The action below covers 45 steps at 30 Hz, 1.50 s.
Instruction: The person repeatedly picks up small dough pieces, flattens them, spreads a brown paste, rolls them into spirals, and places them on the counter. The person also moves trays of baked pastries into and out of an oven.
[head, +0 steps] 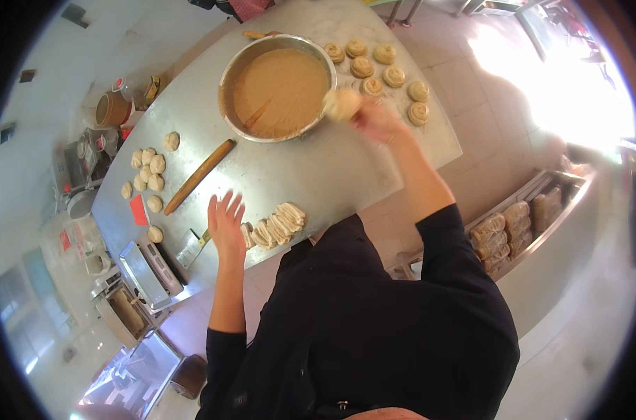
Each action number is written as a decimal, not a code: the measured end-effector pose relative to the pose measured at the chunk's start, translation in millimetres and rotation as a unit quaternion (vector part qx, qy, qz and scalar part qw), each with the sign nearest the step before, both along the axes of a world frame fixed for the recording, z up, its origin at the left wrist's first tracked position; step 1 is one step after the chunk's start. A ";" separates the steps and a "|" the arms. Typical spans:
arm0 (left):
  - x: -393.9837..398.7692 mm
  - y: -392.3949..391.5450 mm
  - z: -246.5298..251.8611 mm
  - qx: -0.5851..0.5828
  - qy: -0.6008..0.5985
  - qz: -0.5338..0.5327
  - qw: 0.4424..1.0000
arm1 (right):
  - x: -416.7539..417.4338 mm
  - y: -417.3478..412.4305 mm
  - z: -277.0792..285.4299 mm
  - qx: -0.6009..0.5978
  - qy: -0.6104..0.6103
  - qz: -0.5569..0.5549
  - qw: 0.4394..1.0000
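Note:
My right hand (pixel 376 122) grips a pale dough piece (pixel 343 105), blurred, by the right rim of a wide metal bowl (pixel 224 113). Thick tan paste (pixel 281 79) fills much of the bowl, and a brown utensil (pixel 258 113) lies partly in it. Coiled dough rounds (pixel 362 67) stand beyond that hand on the metal table (pixel 318 168). With fingers apart and nothing in it, my left hand (pixel 227 223) hovers over the table's near side. Beside it lie folded dough strips (pixel 278 226) and a cleaver (pixel 191 248), whose handle is partly behind the hand.
A wooden rolling pin (pixel 199 177) lies left of centre. Several dough balls (pixel 152 168) sit by a red scraper (pixel 138 210) at the left. A scale (pixel 149 273) stands at the near-left edge. Wrapped packs (pixel 491 236) fill a metal container on the right.

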<state>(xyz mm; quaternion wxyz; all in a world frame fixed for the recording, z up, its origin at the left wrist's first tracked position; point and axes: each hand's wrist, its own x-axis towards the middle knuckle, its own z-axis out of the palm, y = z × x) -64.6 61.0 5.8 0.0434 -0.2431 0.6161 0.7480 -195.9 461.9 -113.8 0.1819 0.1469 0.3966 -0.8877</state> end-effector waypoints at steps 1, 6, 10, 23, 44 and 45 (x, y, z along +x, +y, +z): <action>16.7 -16.0 -13.4 0.025 -0.039 0.050 0.998 | -21.7 29.6 8.8 -0.030 0.012 -0.016 0.999; 76.1 -32.3 -18.2 -0.034 -0.132 0.126 0.983 | -140.5 132.3 11.8 0.144 0.065 -0.125 0.980; 102.5 -29.7 -15.5 -0.056 -0.172 0.170 0.969 | -230.7 154.9 -1.7 0.663 0.148 0.057 0.731; 72.0 -9.3 -19.5 -0.057 -0.165 0.126 0.977 | -272.6 140.1 5.6 0.786 0.171 0.145 0.576; 89.0 -157.4 -50.8 0.052 -0.087 0.021 0.995 | 282.5 -225.0 -71.4 0.660 0.048 0.100 0.743; 93.2 -171.4 -50.4 0.052 -0.082 0.015 0.995 | 287.5 -243.3 -70.4 0.698 0.064 0.078 0.709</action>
